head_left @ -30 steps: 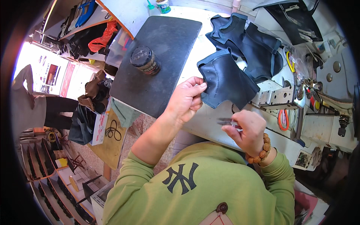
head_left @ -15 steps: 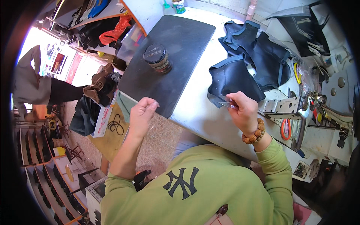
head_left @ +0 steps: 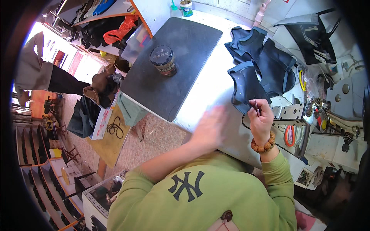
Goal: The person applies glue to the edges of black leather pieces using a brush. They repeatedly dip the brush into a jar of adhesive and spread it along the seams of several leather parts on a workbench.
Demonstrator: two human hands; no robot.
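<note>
My right hand (head_left: 262, 118) is closed around a small, slim metal tool (head_left: 256, 104) with a pointed tip, like snips or tweezers. The tip reaches the lower edge of a black leather boot upper (head_left: 246, 85) lying on the white table (head_left: 206, 82). More black leather uppers (head_left: 275, 63) lie just behind that one. Smeared by motion, my left hand (head_left: 211, 129) is over the table's front edge, and its fingers cannot be made out.
A dark jar (head_left: 163, 61) stands on a black mat (head_left: 185, 38). A sewing machine (head_left: 347, 96) and a perforated metal block (head_left: 289, 111) are on the right. Left are a box of footwear (head_left: 102, 123) and shelves (head_left: 38, 154); beyond them, another person (head_left: 42, 77) stands.
My left hand has swung right, from beside the mat's near corner toward the uppers. My right hand has shifted slightly right, its tool now turned upward. The nearest upper has moved right.
</note>
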